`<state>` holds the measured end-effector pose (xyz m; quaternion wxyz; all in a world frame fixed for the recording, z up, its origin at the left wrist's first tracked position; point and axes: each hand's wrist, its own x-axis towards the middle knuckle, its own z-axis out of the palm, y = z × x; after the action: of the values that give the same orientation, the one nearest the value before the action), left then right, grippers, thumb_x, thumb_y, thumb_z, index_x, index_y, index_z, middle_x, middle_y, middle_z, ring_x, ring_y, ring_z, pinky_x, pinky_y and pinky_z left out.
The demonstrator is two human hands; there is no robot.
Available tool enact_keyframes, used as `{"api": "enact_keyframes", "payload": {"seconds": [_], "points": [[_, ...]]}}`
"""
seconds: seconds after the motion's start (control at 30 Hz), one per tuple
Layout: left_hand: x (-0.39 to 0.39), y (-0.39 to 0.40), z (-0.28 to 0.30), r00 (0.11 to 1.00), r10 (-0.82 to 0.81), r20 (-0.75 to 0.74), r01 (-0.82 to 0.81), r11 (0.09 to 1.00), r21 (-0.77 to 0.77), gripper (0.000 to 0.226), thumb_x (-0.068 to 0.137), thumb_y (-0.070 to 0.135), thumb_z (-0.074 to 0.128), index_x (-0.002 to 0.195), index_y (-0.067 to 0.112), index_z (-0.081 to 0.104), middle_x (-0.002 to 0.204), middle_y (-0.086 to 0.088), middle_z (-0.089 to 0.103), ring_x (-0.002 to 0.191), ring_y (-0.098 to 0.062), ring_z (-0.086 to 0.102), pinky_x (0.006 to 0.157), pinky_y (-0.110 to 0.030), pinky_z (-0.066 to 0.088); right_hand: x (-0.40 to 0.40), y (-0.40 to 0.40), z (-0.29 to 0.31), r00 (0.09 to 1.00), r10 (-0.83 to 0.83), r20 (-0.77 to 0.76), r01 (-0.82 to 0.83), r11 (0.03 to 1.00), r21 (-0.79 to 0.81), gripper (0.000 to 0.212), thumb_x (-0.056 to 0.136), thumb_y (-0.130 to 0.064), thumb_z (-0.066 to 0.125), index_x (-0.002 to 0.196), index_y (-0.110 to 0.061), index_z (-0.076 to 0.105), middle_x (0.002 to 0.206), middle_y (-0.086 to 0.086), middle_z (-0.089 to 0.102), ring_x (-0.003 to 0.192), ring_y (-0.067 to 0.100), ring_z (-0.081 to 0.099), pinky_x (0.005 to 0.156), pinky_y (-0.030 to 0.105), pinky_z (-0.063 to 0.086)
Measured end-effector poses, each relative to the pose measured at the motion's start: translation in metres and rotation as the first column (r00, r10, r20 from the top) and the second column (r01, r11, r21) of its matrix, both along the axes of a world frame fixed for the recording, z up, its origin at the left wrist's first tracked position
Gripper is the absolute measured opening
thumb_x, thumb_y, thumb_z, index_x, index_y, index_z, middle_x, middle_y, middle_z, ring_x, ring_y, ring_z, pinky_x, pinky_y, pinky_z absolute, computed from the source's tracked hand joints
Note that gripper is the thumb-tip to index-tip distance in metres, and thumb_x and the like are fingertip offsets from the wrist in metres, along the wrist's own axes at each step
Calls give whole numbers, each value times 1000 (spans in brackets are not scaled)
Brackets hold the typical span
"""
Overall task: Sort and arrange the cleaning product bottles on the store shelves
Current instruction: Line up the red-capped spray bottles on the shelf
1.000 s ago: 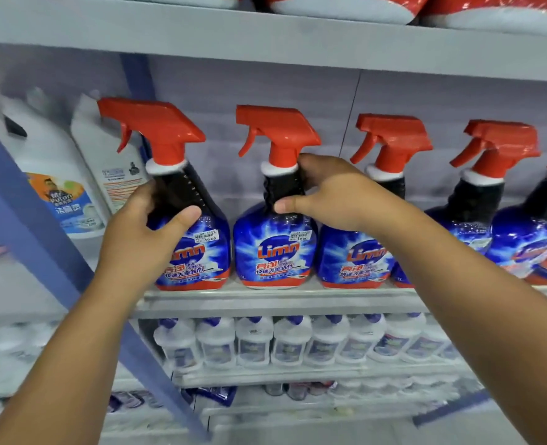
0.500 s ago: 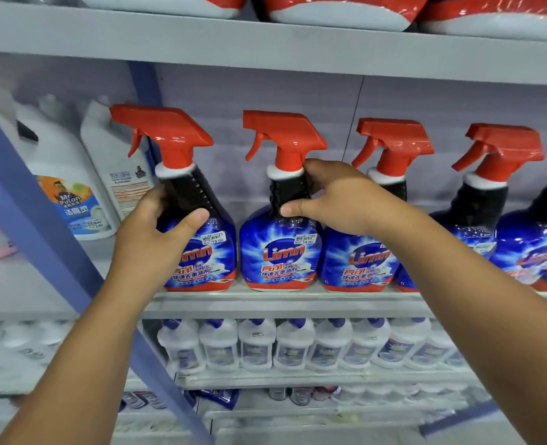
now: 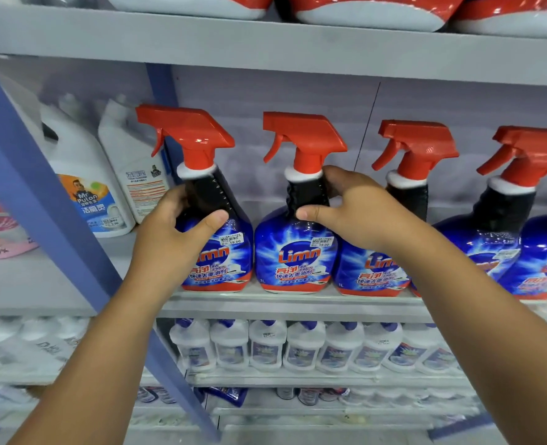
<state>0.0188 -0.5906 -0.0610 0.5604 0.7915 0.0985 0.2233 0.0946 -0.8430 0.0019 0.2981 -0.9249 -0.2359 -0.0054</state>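
Two shiny blue spray bottles with red plastic triggers stand side by side on the grey shelf (image 3: 291,303). The left hand (image 3: 172,239) wraps the ribbed black neck of the first bottle (image 3: 216,220) — a tight grip. The right hand (image 3: 358,210) pinches the neck of the second bottle (image 3: 297,239). White jugs (image 3: 86,175) sit farther left.

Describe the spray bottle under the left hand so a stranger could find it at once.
On the grey middle shelf, find the row of blue bottles with red triggers. It is the leftmost blue spray bottle, beside the white jugs; only its black neck is gripped by the left hand.
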Motion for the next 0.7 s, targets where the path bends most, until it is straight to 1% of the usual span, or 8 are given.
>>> {"api": "enact_keyframes", "payload": {"seconds": [0.13,0.17,0.3,0.4,0.5,0.57,0.63,0.7], "points": [[0,0,0,1000,-7,24,8,999,-50,36,88,31,79,120,39,65,114,20,73,109,-1,68,103,-43,53,-8,6,-22,989,-67,-128,105,942,319,37,89,-34,76,123,-34,62,116,-15,70,109,5,63,93,23,48],[1,0,0,1000,-8,25,9,998,-61,35,87,30,80,118,39,66,113,21,73,109,-1,68,103,-43,53,-9,8,-28,990,-88,-112,122,931,343,34,90,-34,76,121,-36,62,114,-15,70,109,5,63,93,23,49],[2,1,-2,999,-32,41,35,996,-79,30,86,30,80,106,46,65,107,24,74,104,1,68,101,-40,54,-14,14,-38,984,-153,-93,177,902,393,37,94,-29,72,127,-36,59,112,-17,68,104,-3,61,78,6,42],[0,1,-3,998,-35,55,39,996,-81,34,85,31,81,105,53,63,107,27,72,105,3,67,100,-39,54,-20,18,-45,985,-162,-66,175,895,410,44,95,-25,70,136,-32,54,121,-11,66,111,7,62,89,14,45],[-8,-1,-1,998,1,69,2,999,-49,41,85,33,81,104,62,58,104,36,68,107,11,63,102,-30,51,-31,23,-50,980,-192,-46,192,874,447,51,95,-21,70,141,-28,51,126,-9,62,117,8,58,96,16,44],[-22,-2,1,994,45,95,-38,997,-68,43,87,30,80,117,52,59,111,34,66,111,15,59,103,-22,47,-41,25,-55,970,-238,-43,228,845,483,52,93,-22,72,140,-30,52,128,-9,62,120,9,58,104,28,46],[-39,-3,4,992,53,113,-37,990,-135,48,88,22,79,131,32,60,119,27,66,113,15,60,101,-13,46,-50,25,-61,954,-298,-32,273,820,503,51,90,-26,73,137,-33,53,132,-6,59,122,13,58,107,40,46],[-72,-1,11,990,94,102,-75,982,-175,49,90,18,77,136,21,60,123,19,67,111,12,62,92,-6,46,-67,31,-62,943,-333,-2,285,804,523,53,89,-27,74,138,-29,53,136,-2,53,124,15,55,107,38,44]]}}
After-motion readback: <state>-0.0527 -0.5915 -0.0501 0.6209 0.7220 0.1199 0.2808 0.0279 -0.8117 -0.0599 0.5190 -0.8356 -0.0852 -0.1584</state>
